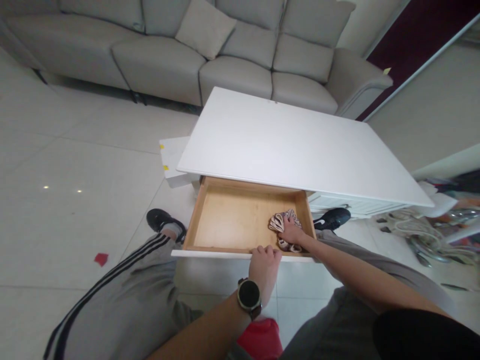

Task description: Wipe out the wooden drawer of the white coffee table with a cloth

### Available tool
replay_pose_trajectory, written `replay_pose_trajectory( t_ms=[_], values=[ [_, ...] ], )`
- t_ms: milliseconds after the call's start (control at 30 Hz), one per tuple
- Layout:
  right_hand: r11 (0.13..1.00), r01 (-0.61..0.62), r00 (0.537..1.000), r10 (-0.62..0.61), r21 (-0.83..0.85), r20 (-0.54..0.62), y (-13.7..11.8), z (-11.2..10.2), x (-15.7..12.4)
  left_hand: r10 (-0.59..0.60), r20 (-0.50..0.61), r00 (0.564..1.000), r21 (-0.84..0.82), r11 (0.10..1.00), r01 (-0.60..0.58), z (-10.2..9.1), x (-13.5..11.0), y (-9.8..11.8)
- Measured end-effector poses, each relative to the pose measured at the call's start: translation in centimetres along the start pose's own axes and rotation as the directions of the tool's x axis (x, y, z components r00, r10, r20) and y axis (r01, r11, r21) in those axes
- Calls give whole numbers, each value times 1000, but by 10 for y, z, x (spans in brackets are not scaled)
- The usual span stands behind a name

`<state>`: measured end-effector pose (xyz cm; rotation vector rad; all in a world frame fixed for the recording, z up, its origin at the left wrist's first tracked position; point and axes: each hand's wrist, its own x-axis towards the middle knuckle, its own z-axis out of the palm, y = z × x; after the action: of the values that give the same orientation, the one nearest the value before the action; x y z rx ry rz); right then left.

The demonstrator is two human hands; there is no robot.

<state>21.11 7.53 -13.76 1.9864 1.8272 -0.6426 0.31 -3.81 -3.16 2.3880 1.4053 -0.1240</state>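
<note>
A wooden drawer (228, 215) is pulled out from a white coffee table (296, 140). My left hand (265, 265), with a watch on its wrist, has its fingers hooked over the top edge of the drawer's white front (213, 254). Inside the drawer, at its right end, lies a bunched brown-and-cream patterned cloth (277, 221). My right hand (291, 232) is on this cloth with the fingers closed into its folds; the fingertips are partly hidden. Bare wood shows over the rest of the drawer's bottom.
Beyond the table runs a long grey sofa (240, 75) with a light cushion (205, 29). A white box (176, 162) stands left of the table. Cables (412, 232) and clutter lie at the right. A red scrap (101, 258) and a red object (262, 337) are low in view.
</note>
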Motion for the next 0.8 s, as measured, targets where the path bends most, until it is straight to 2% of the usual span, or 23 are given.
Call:
replay_pose_trajectory(
  t_ms=[233,367,500,600,700,800],
  values=[
    [1000,-10,995,12,17,-95,-16,-32,41,-12,43,999,-9,1000,13,-3,1,1],
    [998,-53,985,57,32,-160,-41,-51,65,-10,63,998,-20,1000,11,-6,2,1],
    [987,-156,970,160,37,-182,-83,-59,78,-5,85,996,-43,999,9,-9,2,1],
    [991,-126,975,133,46,-179,-120,-60,77,-10,88,996,-64,998,16,-10,3,1],
    [999,-21,984,30,48,-178,-165,-55,68,-3,82,997,-78,997,9,-5,4,1],
    [983,181,975,-178,14,-133,-223,-43,50,18,58,998,-68,998,-14,7,7,4]
  ],
)
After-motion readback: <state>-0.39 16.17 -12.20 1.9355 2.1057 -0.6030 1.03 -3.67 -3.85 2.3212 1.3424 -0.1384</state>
